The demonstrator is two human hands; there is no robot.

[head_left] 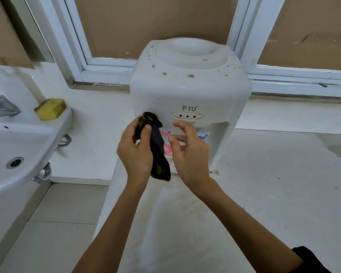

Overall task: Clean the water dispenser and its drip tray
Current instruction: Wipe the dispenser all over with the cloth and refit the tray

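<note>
A white tabletop water dispenser point(189, 83) stands on a white counter, its top spotted with brown dirt marks. My left hand point(136, 148) grips a black cloth with yellow marks point(158, 146) and holds its upper end against the dispenser's lower left front. My right hand point(189, 152) hovers in front of the tap recess with fingers loosely curled, holding nothing. The red tap point(166, 148) shows between my hands and the blue tap point(204, 135) peeks out past my right hand. The drip tray is hidden behind my hands.
A white sink point(18, 146) with a chrome faucet point(0, 108) is at the left, a yellow sponge point(50, 109) on its rim. A white-framed window point(98, 66) backs the counter point(283, 174). Tiled floor lies below left.
</note>
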